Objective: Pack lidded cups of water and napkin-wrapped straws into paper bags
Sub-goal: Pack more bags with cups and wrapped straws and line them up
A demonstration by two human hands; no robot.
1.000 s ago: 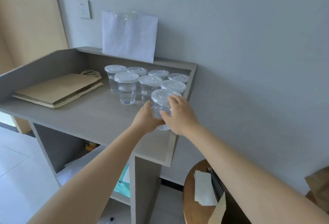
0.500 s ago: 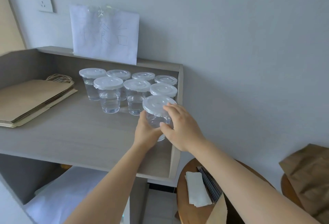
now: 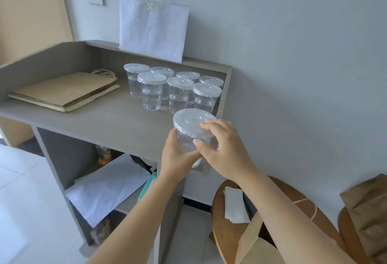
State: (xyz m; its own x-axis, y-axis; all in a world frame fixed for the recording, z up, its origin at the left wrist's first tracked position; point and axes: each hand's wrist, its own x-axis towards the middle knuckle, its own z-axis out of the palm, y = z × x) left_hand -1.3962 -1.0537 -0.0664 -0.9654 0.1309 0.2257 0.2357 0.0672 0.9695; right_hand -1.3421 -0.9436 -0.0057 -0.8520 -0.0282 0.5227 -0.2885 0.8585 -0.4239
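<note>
Clear plastic under a white lid, the cup [image 3: 189, 140] is held between both sets of fingers. The left hand [image 3: 178, 157] wraps its lower wall from the left. The right hand [image 3: 225, 148] grasps it from the right, with the thumb across the front wall and the fingertips [image 3: 209, 125] on the lid's rim. The cup's base shows just below the left fingers, at the front edge of the grey desk [image 3: 104, 121]; whether it touches the surface I cannot tell. Just beyond the fingertips stand seven more lidded cups [image 3: 178, 92] of water in a tight cluster. Well left of the fingers lies a flat stack of brown paper bags [image 3: 67, 92]. Below the right wrist is a round wooden table [image 3: 221, 242], where a white napkin [image 3: 234, 207] lies near the edge of a tan paper bag [image 3: 249, 242].
</note>
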